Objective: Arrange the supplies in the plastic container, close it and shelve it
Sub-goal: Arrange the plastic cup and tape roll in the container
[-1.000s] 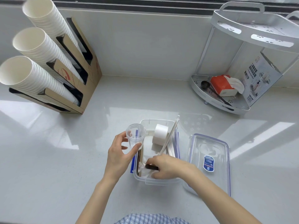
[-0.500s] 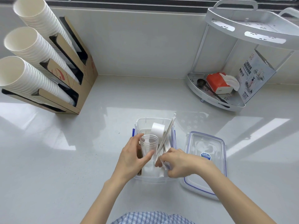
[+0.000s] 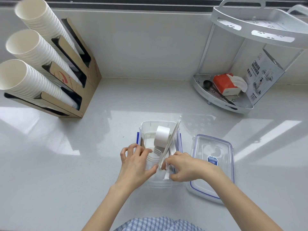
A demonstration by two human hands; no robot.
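A clear plastic container (image 3: 146, 125) with blue side clips stands open on the counter in front of me. Inside it are a white tape roll (image 3: 162, 136), long wrapped straws (image 3: 171, 139) leaning on the far right rim, and a clear plastic cup (image 3: 152, 158). My left hand (image 3: 135, 165) grips the clear cup and holds it down inside the container. My right hand (image 3: 183, 165) pinches a small white wrapped packet (image 3: 167, 175) at the container's near right side. The container's lid (image 3: 215, 165), clear with a blue seal and a blue label, lies flat just right of it.
A cardboard dispenser (image 3: 86, 90) with three stacks of white paper cups stands at the back left. A white two-tier corner shelf (image 3: 221, 100) at the back right holds an orange tissue pack (image 3: 225, 84), a black scoop (image 3: 207, 84) and a printed box (image 3: 263, 75).
My left hand has carried the clear cup from above the container's left rim down into it. My right hand has shifted from the brown item to the white packet at the right side.
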